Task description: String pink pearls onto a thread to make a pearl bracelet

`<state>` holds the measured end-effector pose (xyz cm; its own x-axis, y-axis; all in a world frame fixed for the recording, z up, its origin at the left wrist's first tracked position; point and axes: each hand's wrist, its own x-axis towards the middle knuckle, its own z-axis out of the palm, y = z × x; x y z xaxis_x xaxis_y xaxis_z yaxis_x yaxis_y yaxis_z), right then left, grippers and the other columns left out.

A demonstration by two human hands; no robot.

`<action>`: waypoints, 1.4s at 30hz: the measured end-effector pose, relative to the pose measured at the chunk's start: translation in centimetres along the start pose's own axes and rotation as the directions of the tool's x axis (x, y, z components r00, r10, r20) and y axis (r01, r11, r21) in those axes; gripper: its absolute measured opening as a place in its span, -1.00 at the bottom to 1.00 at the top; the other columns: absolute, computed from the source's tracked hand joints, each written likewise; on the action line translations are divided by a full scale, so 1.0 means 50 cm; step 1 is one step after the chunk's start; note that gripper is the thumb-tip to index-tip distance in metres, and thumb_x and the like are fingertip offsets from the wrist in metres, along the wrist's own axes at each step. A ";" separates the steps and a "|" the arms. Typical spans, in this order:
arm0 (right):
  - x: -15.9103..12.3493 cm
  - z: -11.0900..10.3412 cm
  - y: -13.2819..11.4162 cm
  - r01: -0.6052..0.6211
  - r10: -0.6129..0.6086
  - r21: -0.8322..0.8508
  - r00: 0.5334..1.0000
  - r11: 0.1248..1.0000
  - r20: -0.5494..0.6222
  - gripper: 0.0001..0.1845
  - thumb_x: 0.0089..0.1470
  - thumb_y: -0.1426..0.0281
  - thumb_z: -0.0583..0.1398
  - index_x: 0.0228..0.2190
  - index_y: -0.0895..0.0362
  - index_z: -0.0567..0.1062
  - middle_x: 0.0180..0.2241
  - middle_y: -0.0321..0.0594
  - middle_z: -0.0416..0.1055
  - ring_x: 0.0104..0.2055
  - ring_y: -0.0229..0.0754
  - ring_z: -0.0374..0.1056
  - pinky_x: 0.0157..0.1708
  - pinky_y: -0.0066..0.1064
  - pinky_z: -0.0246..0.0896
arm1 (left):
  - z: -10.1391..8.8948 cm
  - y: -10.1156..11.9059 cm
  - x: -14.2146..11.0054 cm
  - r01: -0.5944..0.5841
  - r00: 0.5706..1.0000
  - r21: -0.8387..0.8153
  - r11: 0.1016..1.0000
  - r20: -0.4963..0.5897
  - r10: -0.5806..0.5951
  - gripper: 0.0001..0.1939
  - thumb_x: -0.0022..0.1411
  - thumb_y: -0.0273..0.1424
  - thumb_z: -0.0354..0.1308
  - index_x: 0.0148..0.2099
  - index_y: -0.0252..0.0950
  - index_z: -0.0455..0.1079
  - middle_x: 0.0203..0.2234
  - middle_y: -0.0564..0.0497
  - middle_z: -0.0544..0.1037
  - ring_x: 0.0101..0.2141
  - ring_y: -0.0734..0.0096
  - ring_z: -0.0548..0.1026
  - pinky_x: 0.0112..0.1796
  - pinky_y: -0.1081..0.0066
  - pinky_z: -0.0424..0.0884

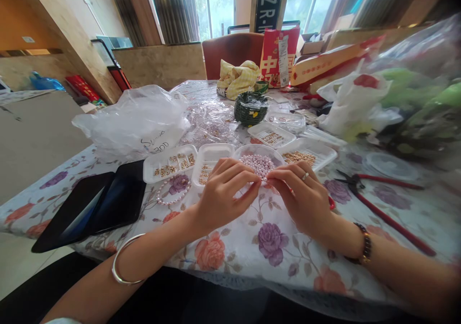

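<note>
Pink beads (256, 163), 1 tub (278, 157), L hand (226, 188), R hand (308, 198), both pinching, 1 pliers (355, 181)

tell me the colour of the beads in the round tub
The beads are pinkish-purple, best seen in the head view.

Hands (228, 189): two
White rectangular trays (148, 171): four
Gold pieces (165, 171) in those trays: too many and too small to count
Round tub (279, 156): one
Pink beads (256, 164) in it: beyond counting
Pink bead loop (173, 202) on the counter (248, 252): one
Red-handled pliers (355, 184): one pair
Black panels (126, 189): two
Green basket (248, 112): one
Silver bangle (114, 268): one
Ring (305, 176): one
Dark bracelet (366, 244): one
</note>
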<state>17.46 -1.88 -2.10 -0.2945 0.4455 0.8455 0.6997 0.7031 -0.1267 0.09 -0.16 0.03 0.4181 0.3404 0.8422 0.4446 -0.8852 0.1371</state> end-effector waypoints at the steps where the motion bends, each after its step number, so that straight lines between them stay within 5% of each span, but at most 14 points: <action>1: 0.000 0.000 0.000 0.000 0.000 -0.005 1.000 1.000 -0.002 -0.93 0.10 0.54 0.13 -0.35 0.15 0.37 -0.43 -0.22 0.39 -0.33 -0.22 0.23 -0.28 -0.37 0.21 | 0.000 0.000 0.000 0.000 1.000 0.000 1.000 0.000 0.000 -0.93 0.08 -0.53 0.17 -0.38 -0.28 0.36 -0.50 0.08 0.52 -0.41 0.49 0.42 -0.34 0.38 0.37; 42: 0.000 0.001 0.001 0.019 -0.019 0.016 0.999 1.000 0.043 -0.90 0.12 0.54 0.07 -0.32 0.13 0.33 -0.44 -0.24 0.38 -0.36 -0.22 0.23 -0.30 -0.36 0.20 | 0.000 -0.004 -0.003 -0.003 0.999 -0.016 1.000 0.038 0.003 -0.90 0.10 -0.52 0.14 -0.41 -0.28 0.28 -0.49 0.07 0.48 -0.39 0.48 0.40 -0.32 0.37 0.37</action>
<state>17.46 -1.84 -2.10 -0.3356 0.4550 0.8248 0.6837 0.7200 -0.1190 -0.07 -0.02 -0.14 0.4492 0.3492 0.8224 0.4307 -0.8911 0.1431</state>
